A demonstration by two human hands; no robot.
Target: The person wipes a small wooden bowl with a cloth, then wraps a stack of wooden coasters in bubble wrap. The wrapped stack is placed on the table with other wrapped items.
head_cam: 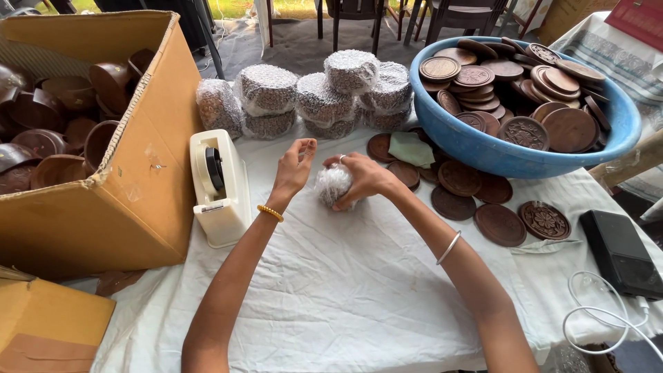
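Observation:
My right hand (362, 177) presses down on a small bundle wrapped in bubble wrap (333, 185) that rests on the white cloth (345, 276). Just left of the bundle, my left hand (293, 168) is raised with its fingers pinched together near a thin strip of clear tape, which is hard to make out. A white tape dispenser (219, 186) stands to the left of that hand.
Several bubble-wrapped bundles (318, 97) are stacked at the back. A blue basin (525, 155) holds carved brown wooden discs, and more discs (497, 221) lie on the cloth. An open cardboard box (138, 152) of brown bowls stands left. A black device (621, 252) with a white cable sits right.

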